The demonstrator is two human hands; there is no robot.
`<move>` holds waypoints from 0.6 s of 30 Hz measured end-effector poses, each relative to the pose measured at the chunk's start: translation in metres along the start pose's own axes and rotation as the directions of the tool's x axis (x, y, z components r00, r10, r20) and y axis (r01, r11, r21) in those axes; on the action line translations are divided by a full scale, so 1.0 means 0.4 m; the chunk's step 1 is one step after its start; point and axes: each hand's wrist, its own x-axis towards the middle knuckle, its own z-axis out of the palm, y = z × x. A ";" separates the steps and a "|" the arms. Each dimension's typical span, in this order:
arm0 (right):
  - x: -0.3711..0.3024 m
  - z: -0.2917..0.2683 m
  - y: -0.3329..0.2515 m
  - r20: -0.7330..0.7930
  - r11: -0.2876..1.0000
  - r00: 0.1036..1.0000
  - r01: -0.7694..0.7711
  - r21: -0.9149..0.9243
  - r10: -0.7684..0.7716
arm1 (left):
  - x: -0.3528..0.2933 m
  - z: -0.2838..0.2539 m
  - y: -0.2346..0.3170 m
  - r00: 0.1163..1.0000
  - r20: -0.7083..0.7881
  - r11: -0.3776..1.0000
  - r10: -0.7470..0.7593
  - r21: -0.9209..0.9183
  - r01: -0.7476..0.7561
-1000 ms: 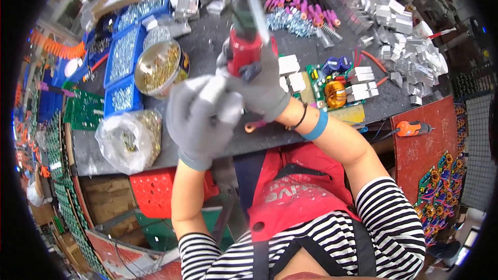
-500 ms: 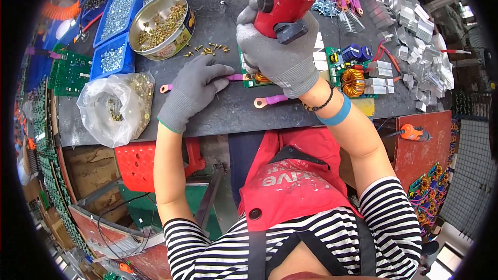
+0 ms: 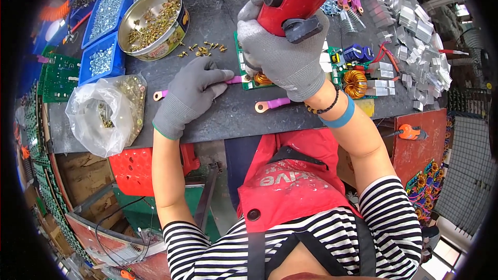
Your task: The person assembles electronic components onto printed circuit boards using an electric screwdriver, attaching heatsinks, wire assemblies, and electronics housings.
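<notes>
A red electric screwdriver (image 3: 293, 2) with black knobs is gripped in my gloved right hand (image 3: 285, 54), over a green circuit board (image 3: 244, 67) that the hand partly covers. The tool's tip is hidden. My gloved left hand (image 3: 194, 91) is closed round a short purple-sleeved cable (image 3: 235, 80). One end of it meets the board's left edge beside a copper coil (image 3: 263, 79); the copper ring lug (image 3: 158, 96) at its other end shows left of the hand. Another purple-sleeved cable with a copper lug (image 3: 262, 107) lies on the table below the board.
Loose brass-coloured screws (image 3: 205, 48) lie near a round tin (image 3: 179, 33) of screws. Blue bins (image 3: 87, 79) and a clear plastic bag (image 3: 85, 119) stand left. Capacitors (image 3: 355, 53), a larger copper coil (image 3: 355, 84) and piled aluminium heat sinks (image 3: 428, 41) are at right.
The screwdriver and my right hand have shifted slightly right. My left hand keeps its hold, its thumb now a little farther from the cable. The whole view has moved slightly.
</notes>
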 end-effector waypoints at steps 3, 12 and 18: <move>0.001 -0.001 0.002 0.009 0.991 0.993 0.114 -0.075 -0.114 | -0.001 0.001 -0.002 1.000 -0.004 1.000 -0.003 0.014 0.003; -0.001 -0.003 0.010 0.059 0.963 0.974 0.227 -0.146 -0.220 | 0.004 0.001 -0.001 1.000 -0.011 1.000 0.013 -0.019 -0.013; -0.004 0.001 0.016 0.085 0.995 0.993 0.082 -0.051 -0.077 | 0.002 0.002 -0.006 0.998 -0.038 0.999 0.051 -0.012 -0.051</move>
